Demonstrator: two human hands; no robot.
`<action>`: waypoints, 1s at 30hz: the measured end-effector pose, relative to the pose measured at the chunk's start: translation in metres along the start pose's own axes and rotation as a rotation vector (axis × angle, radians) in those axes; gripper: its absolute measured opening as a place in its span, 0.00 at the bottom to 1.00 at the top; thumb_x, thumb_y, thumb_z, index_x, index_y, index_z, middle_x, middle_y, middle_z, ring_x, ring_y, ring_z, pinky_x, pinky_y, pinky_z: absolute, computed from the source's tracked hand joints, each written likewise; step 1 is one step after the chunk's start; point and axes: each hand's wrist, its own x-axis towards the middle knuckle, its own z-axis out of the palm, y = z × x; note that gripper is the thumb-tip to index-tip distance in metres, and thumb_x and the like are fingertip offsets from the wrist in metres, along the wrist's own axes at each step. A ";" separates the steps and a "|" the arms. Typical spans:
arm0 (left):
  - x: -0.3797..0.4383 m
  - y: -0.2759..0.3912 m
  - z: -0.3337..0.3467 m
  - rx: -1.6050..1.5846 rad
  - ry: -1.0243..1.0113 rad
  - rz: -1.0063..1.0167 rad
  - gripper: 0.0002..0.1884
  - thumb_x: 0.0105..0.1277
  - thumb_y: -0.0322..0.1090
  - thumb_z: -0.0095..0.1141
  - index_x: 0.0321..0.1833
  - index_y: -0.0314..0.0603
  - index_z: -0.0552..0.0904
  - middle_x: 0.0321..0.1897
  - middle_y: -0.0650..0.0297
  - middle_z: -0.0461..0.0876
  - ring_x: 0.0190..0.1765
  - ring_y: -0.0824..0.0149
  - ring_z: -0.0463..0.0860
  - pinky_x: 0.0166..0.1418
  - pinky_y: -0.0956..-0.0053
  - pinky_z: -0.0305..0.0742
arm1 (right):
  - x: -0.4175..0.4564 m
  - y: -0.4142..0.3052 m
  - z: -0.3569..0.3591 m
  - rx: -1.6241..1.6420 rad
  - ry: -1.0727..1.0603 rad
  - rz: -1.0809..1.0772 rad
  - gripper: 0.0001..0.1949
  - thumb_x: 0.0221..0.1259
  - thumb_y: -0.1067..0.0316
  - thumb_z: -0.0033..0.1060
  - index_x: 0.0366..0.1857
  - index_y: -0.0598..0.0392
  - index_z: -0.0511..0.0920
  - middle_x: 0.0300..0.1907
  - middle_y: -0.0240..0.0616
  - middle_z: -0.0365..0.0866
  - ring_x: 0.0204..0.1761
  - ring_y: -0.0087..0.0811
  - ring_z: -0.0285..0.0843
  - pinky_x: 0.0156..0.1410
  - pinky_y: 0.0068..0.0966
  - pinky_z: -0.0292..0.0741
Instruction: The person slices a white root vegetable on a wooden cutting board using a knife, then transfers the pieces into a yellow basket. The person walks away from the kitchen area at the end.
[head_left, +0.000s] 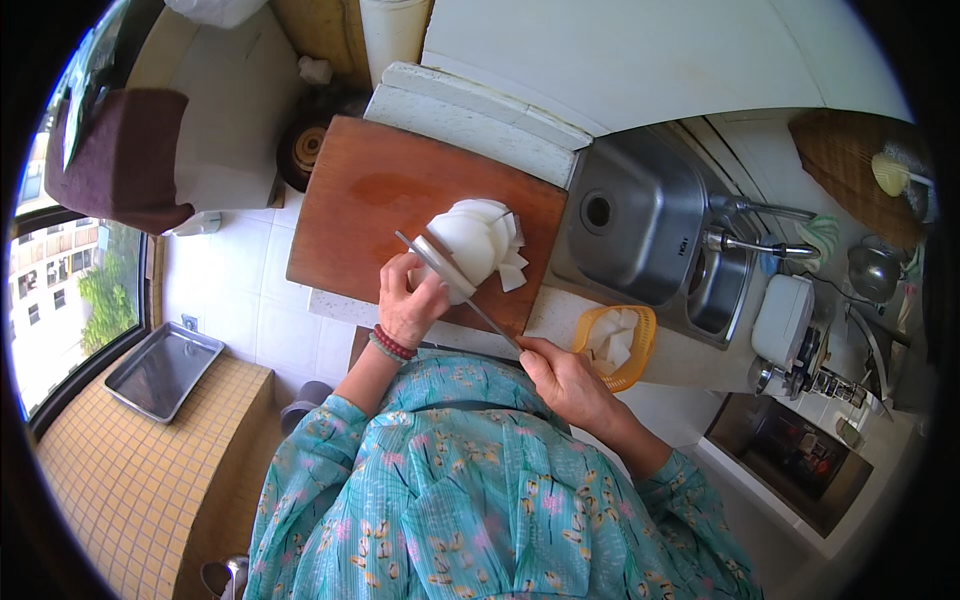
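In my right hand (562, 373) is the handle of a kitchen knife (491, 321), its blade slanting up and left across the cutting board. My left hand (409, 300) grips a white vegetable piece (421, 280), possibly radish or winter melon, right beside the blade. A slice stands against the blade's far side. Overlapping white slices (469, 232) lie fanned beyond the knife, with a few small cut pieces (513, 276) at their right. All this rests on the brown wooden cutting board (360, 202), which has a damp patch. My fingers hide part of the held piece.
A yellow plastic basket (643, 352) holding white chunks stands right of the board, near my right hand. Beyond it is a steel double sink (637, 225) with a faucet (750, 244). A metal tray (165, 371) lies on the tiled ledge (150, 480) at left.
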 end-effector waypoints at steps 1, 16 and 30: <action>0.000 0.001 0.000 0.007 0.003 0.005 0.23 0.45 0.28 0.67 0.47 0.52 0.80 0.51 0.54 0.71 0.54 0.48 0.73 0.54 0.58 0.75 | 0.002 0.002 0.002 -0.010 0.010 -0.003 0.24 0.72 0.49 0.46 0.55 0.62 0.75 0.36 0.58 0.83 0.43 0.56 0.83 0.48 0.41 0.77; 0.006 0.002 -0.001 -0.041 0.029 0.007 0.21 0.46 0.24 0.66 0.46 0.48 0.80 0.48 0.55 0.73 0.52 0.51 0.73 0.52 0.58 0.73 | 0.068 0.020 0.010 0.423 -0.163 0.253 0.23 0.74 0.47 0.43 0.37 0.62 0.75 0.21 0.40 0.71 0.29 0.36 0.77 0.40 0.33 0.74; -0.002 -0.004 -0.005 -0.032 -0.005 0.037 0.24 0.46 0.27 0.67 0.49 0.50 0.79 0.51 0.55 0.72 0.52 0.48 0.75 0.52 0.57 0.76 | -0.001 -0.004 0.005 -0.043 -0.004 0.017 0.24 0.73 0.49 0.45 0.53 0.63 0.76 0.38 0.59 0.83 0.43 0.57 0.82 0.48 0.41 0.77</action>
